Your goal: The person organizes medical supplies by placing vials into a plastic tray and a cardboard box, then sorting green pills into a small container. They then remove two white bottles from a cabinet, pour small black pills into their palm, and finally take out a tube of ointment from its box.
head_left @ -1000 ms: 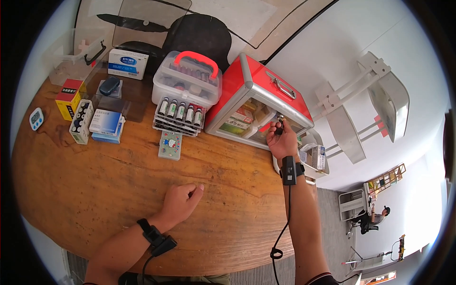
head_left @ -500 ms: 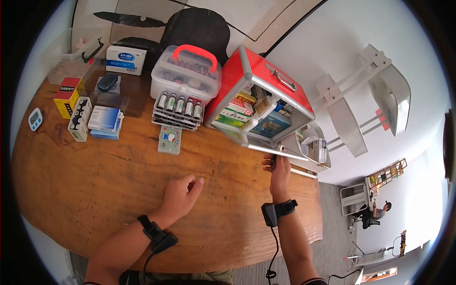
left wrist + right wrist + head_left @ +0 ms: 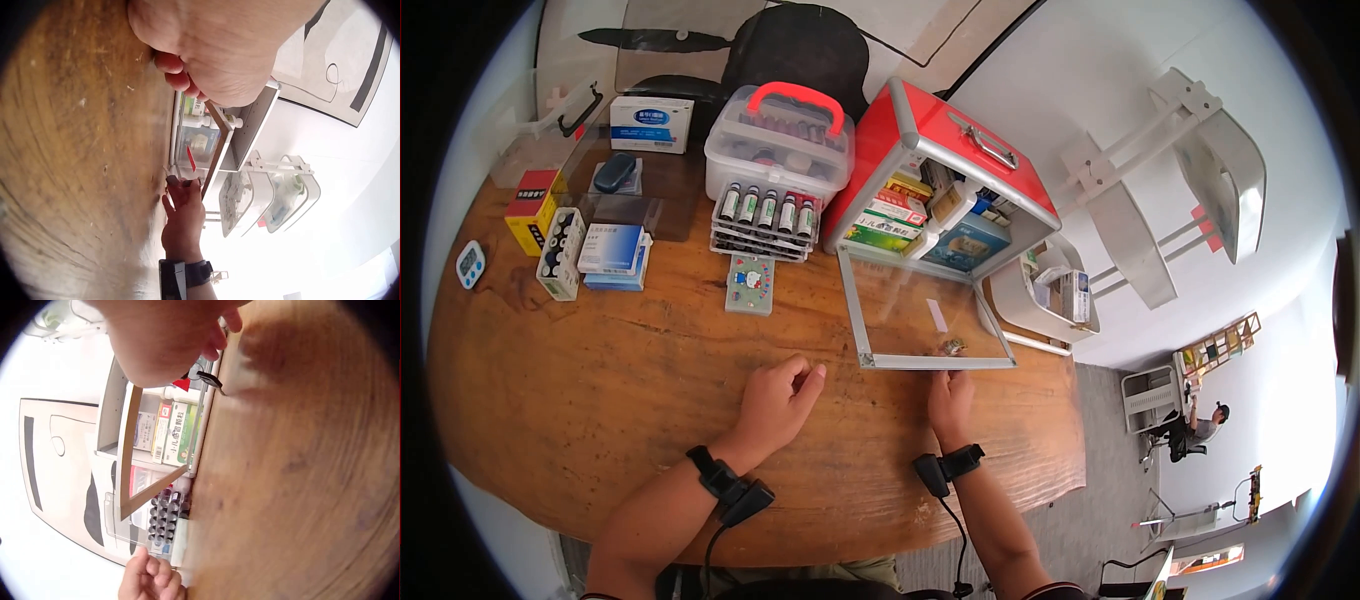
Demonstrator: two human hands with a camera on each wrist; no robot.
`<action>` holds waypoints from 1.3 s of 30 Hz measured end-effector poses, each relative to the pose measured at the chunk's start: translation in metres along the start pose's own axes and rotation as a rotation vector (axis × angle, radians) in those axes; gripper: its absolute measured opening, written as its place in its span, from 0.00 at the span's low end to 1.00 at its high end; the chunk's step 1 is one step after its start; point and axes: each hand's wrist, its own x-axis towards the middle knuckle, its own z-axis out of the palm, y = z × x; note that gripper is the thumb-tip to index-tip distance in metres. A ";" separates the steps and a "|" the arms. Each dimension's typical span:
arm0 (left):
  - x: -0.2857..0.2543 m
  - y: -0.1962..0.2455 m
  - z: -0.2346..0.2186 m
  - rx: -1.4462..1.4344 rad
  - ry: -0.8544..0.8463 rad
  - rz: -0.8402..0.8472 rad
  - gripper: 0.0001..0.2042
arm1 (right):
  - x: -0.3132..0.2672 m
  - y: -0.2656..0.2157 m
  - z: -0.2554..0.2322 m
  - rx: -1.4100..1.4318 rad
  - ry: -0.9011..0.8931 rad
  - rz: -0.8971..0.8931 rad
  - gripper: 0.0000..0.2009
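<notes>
A red medicine cabinet [image 3: 945,125] with silver edges stands at the table's back, its clear framed door [image 3: 935,362] swung down toward me. My right hand [image 3: 950,405] is at the door's outer edge, just below its small metal lock [image 3: 953,347]. In the left wrist view, that hand's fingers pinch a black-headed key there; a black key [image 3: 209,379] on a ring shows below the fingers in the right wrist view. Inside the cabinet are medicine boxes [image 3: 885,228] and a white bottle [image 3: 953,203]. My left hand [image 3: 778,405] rests on the table, fingers loosely curled, holding nothing.
Left of the cabinet stand a clear box with a red handle [image 3: 780,140], stacked trays of vials [image 3: 765,215] and a small pill case [image 3: 750,285]. Farther left are medicine boxes [image 3: 612,250] and a timer [image 3: 470,264]. A white bin [image 3: 1040,305] stands at right.
The cabinet door has gone from closed to open, swinging out and down toward me. My right hand has moved with it, back and to the left. The left hand has stayed in place.
</notes>
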 end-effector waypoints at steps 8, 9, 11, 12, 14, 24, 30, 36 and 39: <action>0.000 0.001 0.000 0.033 -0.010 0.012 0.17 | -0.013 0.054 0.002 -0.474 -0.052 -0.259 0.20; 0.000 0.000 0.001 0.025 -0.014 0.002 0.17 | -0.015 0.053 0.003 -0.561 0.013 -0.335 0.23; 0.000 0.002 0.000 0.023 -0.024 -0.005 0.17 | -0.022 0.049 0.001 -0.540 -0.027 -0.297 0.26; 0.000 0.002 -0.001 0.023 -0.031 -0.008 0.17 | -0.025 0.042 0.000 -0.516 -0.063 -0.263 0.28; 0.000 0.001 0.000 0.012 -0.016 0.001 0.17 | -0.031 0.036 -0.002 -0.506 -0.083 -0.268 0.28; 0.001 0.001 0.002 -0.013 -0.033 -0.016 0.16 | -0.039 0.009 0.000 -0.328 -0.137 -0.252 0.24; 0.002 -0.002 0.007 -0.002 -0.013 0.023 0.11 | -0.038 0.008 0.001 -0.361 -0.147 -0.320 0.24; 0.001 0.000 0.009 0.076 -0.024 0.018 0.13 | -0.036 -0.006 0.008 -0.407 -0.138 -0.301 0.28; 0.001 0.003 0.009 0.075 -0.014 -0.001 0.14 | -0.036 -0.011 0.009 -0.417 -0.146 -0.274 0.30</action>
